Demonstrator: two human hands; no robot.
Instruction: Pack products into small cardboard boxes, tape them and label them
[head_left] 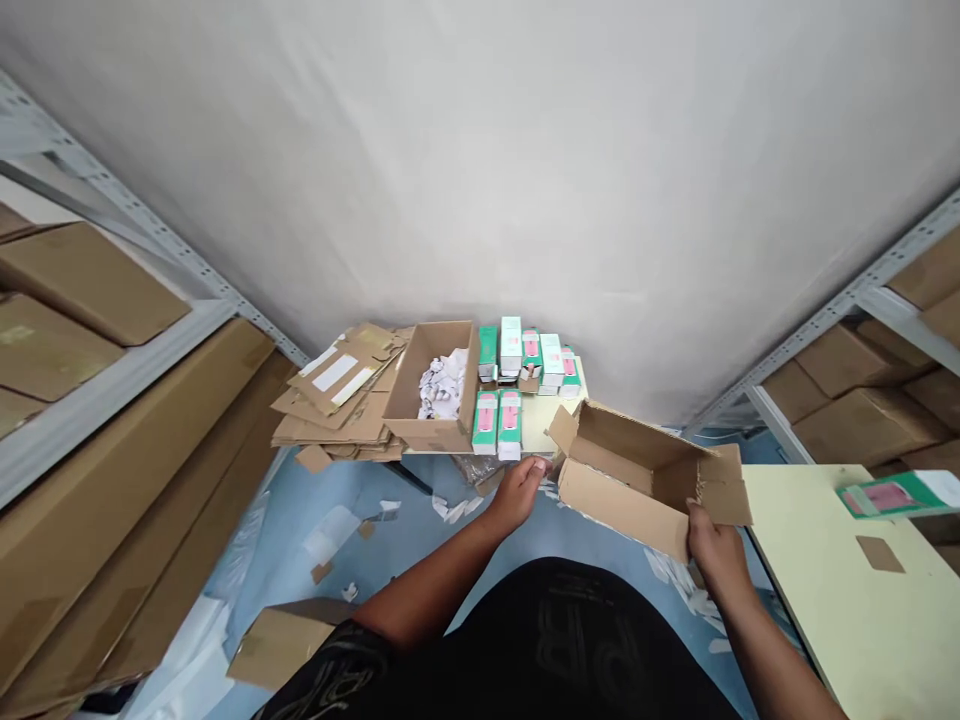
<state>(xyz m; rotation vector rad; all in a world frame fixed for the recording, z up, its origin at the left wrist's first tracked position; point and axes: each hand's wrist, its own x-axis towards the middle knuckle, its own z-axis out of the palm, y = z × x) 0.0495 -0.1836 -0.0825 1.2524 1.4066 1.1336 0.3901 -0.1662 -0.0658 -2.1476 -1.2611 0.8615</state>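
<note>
An open, empty cardboard box [611, 492] hangs tilted in front of me, its flaps spread. My right hand [716, 550] grips its near right corner, thumb over the edge. At the box's left end, my left hand [519, 493] is closed, apparently on a flap edge that is mostly hidden. Behind the hands, small green-and-white product boxes [498, 425] with pink panels stand and lie on a pale table [538, 415]. Left of them, another open cardboard box [429, 433] contains crumpled white paper [444, 384].
Flattened cardboard [337, 400] is piled at the table's left. A second pale table [832, 580] on the right bears a green-and-white box [896, 494] and a brown cardboard piece [880, 554]. Racks with cartons flank both sides. Paper scraps and a carton [277, 645] lie on the blue floor.
</note>
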